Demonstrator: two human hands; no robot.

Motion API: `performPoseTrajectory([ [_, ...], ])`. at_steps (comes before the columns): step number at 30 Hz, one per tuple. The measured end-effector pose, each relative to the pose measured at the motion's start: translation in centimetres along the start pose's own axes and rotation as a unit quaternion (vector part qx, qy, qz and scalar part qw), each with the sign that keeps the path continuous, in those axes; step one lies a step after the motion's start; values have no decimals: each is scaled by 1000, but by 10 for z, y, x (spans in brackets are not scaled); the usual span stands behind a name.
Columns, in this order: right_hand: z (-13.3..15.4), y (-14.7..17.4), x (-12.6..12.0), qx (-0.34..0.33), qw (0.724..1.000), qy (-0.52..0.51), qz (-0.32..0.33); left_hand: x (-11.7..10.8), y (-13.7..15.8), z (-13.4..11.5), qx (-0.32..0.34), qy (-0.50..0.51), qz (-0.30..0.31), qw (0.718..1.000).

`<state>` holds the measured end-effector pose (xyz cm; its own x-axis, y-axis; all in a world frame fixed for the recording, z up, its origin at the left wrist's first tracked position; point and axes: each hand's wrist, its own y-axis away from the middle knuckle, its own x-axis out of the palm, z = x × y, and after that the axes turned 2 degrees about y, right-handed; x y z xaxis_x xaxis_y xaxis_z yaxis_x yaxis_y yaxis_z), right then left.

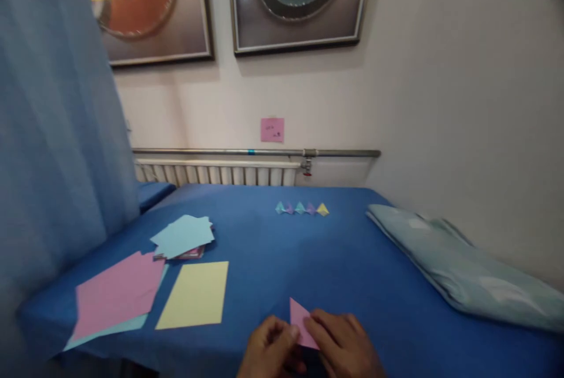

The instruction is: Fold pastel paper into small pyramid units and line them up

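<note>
A small folded piece of pink paper (301,322) is between my two hands at the near edge of the blue-covered bed (259,237). My left hand (269,347) pinches its lower left side between thumb and fingers. On the right, my right hand (341,340) grips the paper's other edge, its fingers bent together over it. One pointed corner of the paper sticks up between the hands. The lower part of both hands runs out of the picture.
Yellow paper (196,295), pink sheets (118,293) and a light-blue paper stack (185,237) lie to the left. Several small folded paper pieces (300,208) stand in a row farther back. A folded pale-green blanket (458,266) lies right; a blue curtain (61,131) hangs left.
</note>
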<state>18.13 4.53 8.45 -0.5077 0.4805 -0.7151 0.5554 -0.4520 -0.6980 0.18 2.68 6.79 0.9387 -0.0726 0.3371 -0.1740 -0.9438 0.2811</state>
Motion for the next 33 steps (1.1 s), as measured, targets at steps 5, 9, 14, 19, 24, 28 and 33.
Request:
performPoseTrajectory([
  [5, 22, -18, 0, 58, 998, -1, -12, 4, 4, -3, -43, 40, -27, 998],
  [9, 24, -8, -16, 56, 997, -46, 26, -6, 11, -8, -1, 61, -43, 997],
  [14, 23, -6, -49, 327, 906, -269, 27, -15, 21, -14, 26, 102, 3, 994],
  [19, 35, -36, -63, 440, 713, -539, 89, -12, 26, -11, 11, 122, 98, 988],
  [24, 45, -50, -64, 445, 648, -605, 126, -11, 29, -10, -1, 145, 140, 980],
  [28, 51, -53, -65, 454, 626, -621, 127, -9, 34, -12, -3, 143, 164, 976],
  [33, 55, -52, -64, 466, 591, -643, 141, -6, 39, -13, -6, 156, 183, 971],
])
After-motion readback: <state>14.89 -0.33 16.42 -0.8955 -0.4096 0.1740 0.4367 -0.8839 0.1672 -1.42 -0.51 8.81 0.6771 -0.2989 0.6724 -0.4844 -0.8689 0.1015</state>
